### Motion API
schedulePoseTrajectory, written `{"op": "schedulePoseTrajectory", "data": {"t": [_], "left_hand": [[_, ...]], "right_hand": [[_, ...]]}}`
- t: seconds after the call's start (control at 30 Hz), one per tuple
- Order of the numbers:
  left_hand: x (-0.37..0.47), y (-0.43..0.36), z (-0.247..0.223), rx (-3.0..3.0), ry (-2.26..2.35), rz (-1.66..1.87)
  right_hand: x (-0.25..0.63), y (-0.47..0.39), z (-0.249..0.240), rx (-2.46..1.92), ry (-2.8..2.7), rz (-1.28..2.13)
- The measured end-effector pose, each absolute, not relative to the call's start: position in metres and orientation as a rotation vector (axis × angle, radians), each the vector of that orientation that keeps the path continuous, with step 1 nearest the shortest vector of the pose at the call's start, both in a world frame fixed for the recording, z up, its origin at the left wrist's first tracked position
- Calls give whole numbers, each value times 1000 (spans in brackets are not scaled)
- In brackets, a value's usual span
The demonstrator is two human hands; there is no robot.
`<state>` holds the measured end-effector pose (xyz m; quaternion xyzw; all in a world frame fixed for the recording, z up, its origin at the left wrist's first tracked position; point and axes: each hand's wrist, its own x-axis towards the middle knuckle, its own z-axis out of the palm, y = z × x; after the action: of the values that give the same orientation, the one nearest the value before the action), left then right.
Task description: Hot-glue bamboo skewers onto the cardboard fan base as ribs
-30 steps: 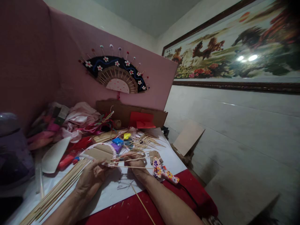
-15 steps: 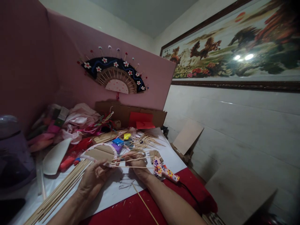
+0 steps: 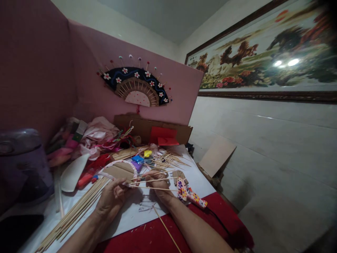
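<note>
My left hand (image 3: 114, 196) is closed on the lower edge of a half-round cardboard piece (image 3: 119, 170) with a pale, pink-flecked rim. Several thin wooden sticks (image 3: 155, 187) reach out from that rim to the right. My right hand (image 3: 158, 183) is closed at the rim's right end, its fingertips pinching around a stick there; the exact contact is partly hidden. Just beyond the stick ends lies a flower-patterned glue gun (image 3: 193, 197) with a dark cord. A small torn cardboard scrap (image 3: 179, 175) is behind it.
A bundle of long sticks (image 3: 76, 211) lies at the left, near a purple container (image 3: 25, 168). Short sticks (image 3: 171, 160) and clay packets (image 3: 137, 159) are scattered behind my hands. One loose stick (image 3: 165, 225) crosses the red cloth (image 3: 142, 235). A decorated fan (image 3: 137, 84) hangs behind.
The whole view has shifted, so everything appears slightly farther right. Both hands keep their hold on the cardboard piece and stick, with hardly any movement between them.
</note>
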<state>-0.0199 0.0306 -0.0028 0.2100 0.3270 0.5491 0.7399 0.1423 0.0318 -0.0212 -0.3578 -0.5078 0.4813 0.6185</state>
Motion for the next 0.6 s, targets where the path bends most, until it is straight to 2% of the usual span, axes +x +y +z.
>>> {"op": "schedulePoseTrajectory", "data": {"t": [0.6], "left_hand": [[-21, 33, -11, 568, 672, 1193]], "right_hand": [[142, 26, -19, -874, -1178, 1094]]}}
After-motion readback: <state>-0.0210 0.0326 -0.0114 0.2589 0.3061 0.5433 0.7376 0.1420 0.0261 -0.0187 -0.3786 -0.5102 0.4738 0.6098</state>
